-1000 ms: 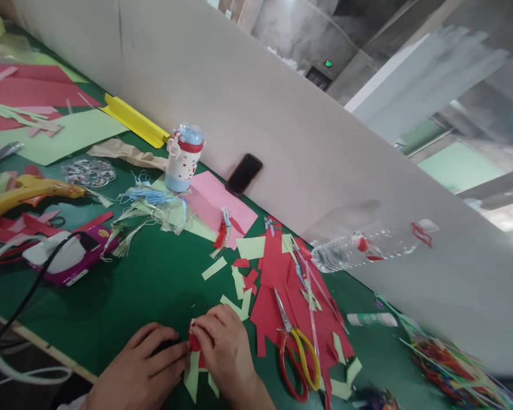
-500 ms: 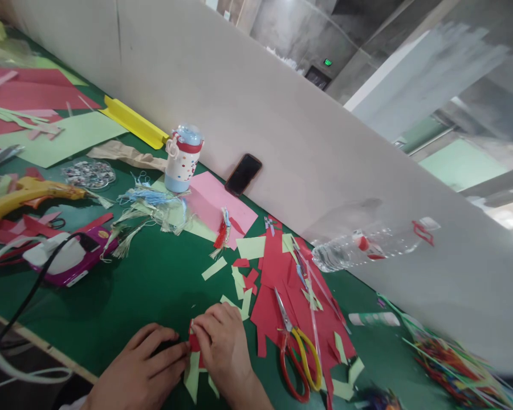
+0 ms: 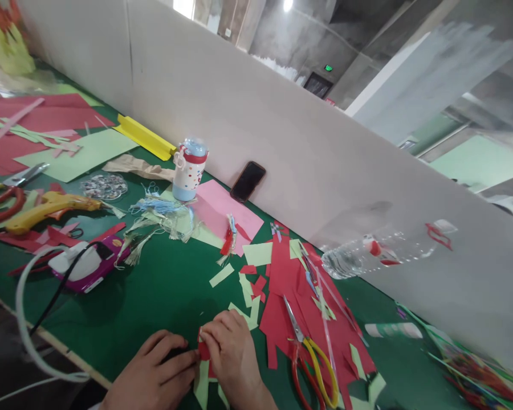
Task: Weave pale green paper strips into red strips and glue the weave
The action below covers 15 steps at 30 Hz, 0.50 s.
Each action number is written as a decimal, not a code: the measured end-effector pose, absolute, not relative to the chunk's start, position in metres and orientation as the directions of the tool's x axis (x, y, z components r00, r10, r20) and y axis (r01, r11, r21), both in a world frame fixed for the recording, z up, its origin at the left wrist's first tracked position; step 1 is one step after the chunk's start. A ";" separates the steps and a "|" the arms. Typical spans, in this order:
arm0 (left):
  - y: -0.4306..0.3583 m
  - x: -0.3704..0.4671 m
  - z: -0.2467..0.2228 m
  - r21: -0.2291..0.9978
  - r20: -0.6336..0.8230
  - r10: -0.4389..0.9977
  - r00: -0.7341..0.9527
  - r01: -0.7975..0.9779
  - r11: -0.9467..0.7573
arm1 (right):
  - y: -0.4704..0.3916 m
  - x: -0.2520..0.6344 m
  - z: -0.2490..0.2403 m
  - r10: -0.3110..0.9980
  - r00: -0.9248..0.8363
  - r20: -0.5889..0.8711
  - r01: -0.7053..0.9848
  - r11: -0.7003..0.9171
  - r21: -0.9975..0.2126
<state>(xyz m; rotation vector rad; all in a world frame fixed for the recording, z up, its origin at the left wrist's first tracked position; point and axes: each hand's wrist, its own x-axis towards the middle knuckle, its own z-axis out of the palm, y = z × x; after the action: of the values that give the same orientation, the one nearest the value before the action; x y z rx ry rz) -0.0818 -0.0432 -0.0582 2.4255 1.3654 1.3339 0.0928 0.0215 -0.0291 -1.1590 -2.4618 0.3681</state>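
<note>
Near the front edge of the green table, my right hand [image 3: 234, 353] has its fingers pinched on a small red and green paper piece [image 3: 204, 352]. My left hand [image 3: 156, 370] lies just left of it, fingers bent and slightly apart, with the fingertips touching the paper's left side. Pale green strips stick out below, between the two hands. Part of the paper is hidden under my right fingers. To the right, scissors with red and yellow handles [image 3: 310, 359] rest on cut red paper [image 3: 277, 267].
Behind stand a cup [image 3: 190, 173], a phone [image 3: 248, 181] and a clear bottle [image 3: 380, 250] by the white partition [image 3: 282, 125]. At left are a yellow glue gun [image 3: 47, 212], a purple device [image 3: 89, 273] with cables, and tassels [image 3: 162, 213]. A glue stick [image 3: 393, 330] lies right.
The view has shifted, so the table items appear farther right and slightly lower. More of the scissors at the left shows. Both hands keep nearly the same pose at the paper.
</note>
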 end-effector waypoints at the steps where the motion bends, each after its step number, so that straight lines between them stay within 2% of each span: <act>1: -0.043 -0.082 -0.059 0.420 0.655 0.717 0.239 0.673 -0.608 | 0.022 0.093 -0.029 0.777 -0.581 0.244 0.674 0.627 -0.392; 15: -0.035 -0.082 -0.075 0.293 0.743 0.613 0.270 0.692 -0.660 | 0.025 0.097 -0.035 0.745 -0.585 0.319 0.634 0.666 -0.394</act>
<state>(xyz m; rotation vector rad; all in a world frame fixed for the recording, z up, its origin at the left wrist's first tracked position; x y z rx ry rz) -0.0823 -0.0352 -0.0748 2.5734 1.3257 1.4353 0.0970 0.0254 -0.0347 -1.0732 -2.4226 0.3282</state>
